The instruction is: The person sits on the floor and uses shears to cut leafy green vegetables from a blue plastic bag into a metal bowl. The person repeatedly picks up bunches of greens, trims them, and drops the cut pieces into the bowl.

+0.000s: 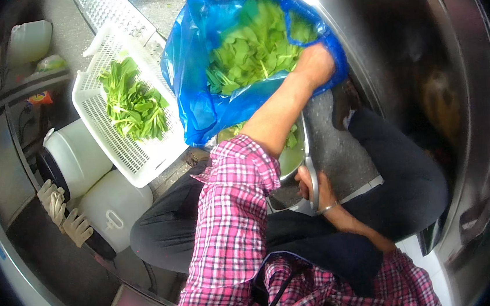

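My left hand [317, 64] reaches across to the right edge of a blue plastic bag [195, 109] full of leafy greens [253, 47]; its fingers are hidden, so its hold cannot be told. Below the bag, my right hand [315, 186] is closed around the curved metal handle [312, 177] at the side of a metal pan [291, 162]. Greens and what looks like water show in the pan, partly behind my left forearm. Left of the bag, a white plastic basket [135, 173] holds a bunch of leafy greens [136, 103].
Translucent plastic jugs [81, 152] with dark lids stand at the left, beside a pair of pale work gloves [64, 212]. Another white jug [30, 40] is at the upper left. A perforated white rack [114, 9] lies behind the basket. A large shiny metal surface [396, 30] curves along the right.
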Demonstrator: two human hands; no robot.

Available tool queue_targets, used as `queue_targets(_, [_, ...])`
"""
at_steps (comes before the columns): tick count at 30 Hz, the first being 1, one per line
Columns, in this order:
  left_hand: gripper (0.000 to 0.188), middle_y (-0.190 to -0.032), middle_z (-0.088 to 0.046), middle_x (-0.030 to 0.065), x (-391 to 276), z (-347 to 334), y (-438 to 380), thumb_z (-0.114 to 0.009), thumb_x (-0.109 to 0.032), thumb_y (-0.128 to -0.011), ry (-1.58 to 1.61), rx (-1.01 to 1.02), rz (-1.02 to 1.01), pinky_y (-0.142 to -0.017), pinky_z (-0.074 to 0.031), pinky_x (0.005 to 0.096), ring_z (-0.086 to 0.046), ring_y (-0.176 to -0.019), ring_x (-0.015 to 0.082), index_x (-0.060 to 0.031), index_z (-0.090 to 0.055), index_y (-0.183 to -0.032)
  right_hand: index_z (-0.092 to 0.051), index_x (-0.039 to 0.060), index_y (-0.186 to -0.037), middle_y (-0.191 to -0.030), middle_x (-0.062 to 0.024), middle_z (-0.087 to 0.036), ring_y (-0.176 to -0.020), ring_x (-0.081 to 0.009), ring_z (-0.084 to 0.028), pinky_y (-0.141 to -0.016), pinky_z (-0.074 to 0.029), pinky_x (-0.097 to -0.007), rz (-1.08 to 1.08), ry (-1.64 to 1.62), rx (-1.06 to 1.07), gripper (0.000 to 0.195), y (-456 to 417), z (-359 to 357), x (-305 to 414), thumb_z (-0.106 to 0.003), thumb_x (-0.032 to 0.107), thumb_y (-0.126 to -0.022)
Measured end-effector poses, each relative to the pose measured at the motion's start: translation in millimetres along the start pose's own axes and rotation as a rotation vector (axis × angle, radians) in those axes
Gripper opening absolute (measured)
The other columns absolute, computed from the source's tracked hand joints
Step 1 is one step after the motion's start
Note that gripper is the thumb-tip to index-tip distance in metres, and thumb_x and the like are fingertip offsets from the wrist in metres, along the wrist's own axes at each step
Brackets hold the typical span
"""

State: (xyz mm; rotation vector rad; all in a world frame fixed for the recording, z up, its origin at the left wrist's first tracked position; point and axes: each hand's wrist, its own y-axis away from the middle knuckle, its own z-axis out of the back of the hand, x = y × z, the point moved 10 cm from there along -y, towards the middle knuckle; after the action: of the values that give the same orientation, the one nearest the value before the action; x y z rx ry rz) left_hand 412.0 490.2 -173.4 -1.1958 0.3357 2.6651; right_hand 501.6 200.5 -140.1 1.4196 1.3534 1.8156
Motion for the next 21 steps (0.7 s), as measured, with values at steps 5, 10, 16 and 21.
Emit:
queue_targets(5, [0.018,-0.096,-0.067,0.0163,3.6,46.8,19.6,-0.058,-0.016,-0.079,-0.195,-0.336,-0.284,-0.083,-0.05,0.0406,-0.063,-0.092,0.0336,-0.0065,-0.067,-0.091,-0.064,-0.003,-0.09,-0.064,-0.0067,-0.058,-0.054,-0.0143,-0.057,-0.049,-0.045,-0.0298,-0.017,-0.009,-0.011,0.061,-0.4,1.9,2.3,-0.056,0.058,-0.09])
queue_targets(10, [0.02,-0.102,-0.068,0.0135,12.5,44.5,0.7,-0.054,-0.019,-0.084,-0.386,-0.115,-0.364,-0.091,-0.047,0.0375,-0.063,-0.099,0.0295,-0.0078,-0.068,-0.093,-0.063,-0.0049,-0.094,-0.063,-0.0058,-0.057,-0.054,-0.014,-0.056,-0.049,-0.045,-0.0295,-0.04,0.005,0.02,0.067,-3.8,-0.7,-0.1,-0.054,0.061,-0.089])
queue_targets(16, [0.038,-0.129,-0.06,0.0111,46.8,33.8,-14.5,-0.049,-0.024,-0.089,-0.697,-0.01,-0.213,-0.111,-0.03,0.041,-0.049,-0.126,0.0237,-0.0103,-0.061,-0.122,-0.062,-0.0035,-0.089,-0.061,-0.0043,-0.054,-0.053,-0.0136,-0.056,-0.05,-0.046,-0.0294,-0.091,-0.04,0.045,0.067,-0.8,-2.7,2.4,-0.055,0.063,-0.088])
queue_targets(21, [0.037,-0.133,-0.058,0.0105,69.6,29.5,-22.5,-0.047,-0.021,-0.09,-0.68,-0.014,-0.121,-0.113,-0.028,0.0424,-0.046,-0.129,0.0243,-0.0099,-0.062,-0.123,-0.061,-0.0025,-0.086,-0.059,-0.0041,-0.053,-0.051,-0.0131,-0.054,-0.05,-0.048,-0.0287,-0.13,-0.036,-0.011,0.066,-2.2,-1.4,-7.1,-0.056,0.063,-0.087])
